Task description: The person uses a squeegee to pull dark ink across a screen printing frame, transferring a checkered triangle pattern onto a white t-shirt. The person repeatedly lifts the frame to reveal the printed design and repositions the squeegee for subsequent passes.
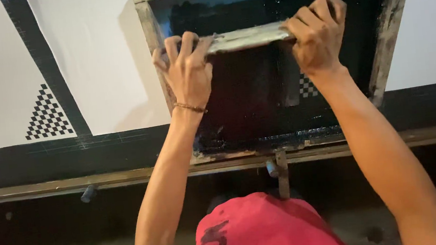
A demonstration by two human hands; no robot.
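Red cloth [263, 230] with a dark print fills the bottom edge, cut off by the frame, so what the print shows cannot be told. Beyond it a wooden rail [74, 182] runs across, with dim ground beneath that is too dark to read. Both forearms reach up and away from there. On the surface lies white fabric [100, 59] with black bands and a black checkered triangle [45, 115]. A wooden-framed screen [392, 26] rests on it, its mesh coated in glossy black ink; a small checkered patch shows faintly through it. The left hand [187, 69], a thin bracelet at its wrist, has its fingers curled over one end of a pale, ink-smeared squeegee [247, 37]. The right hand [318, 33] is closed around the other end, hiding it. The squeegee sits near the screen's far side.
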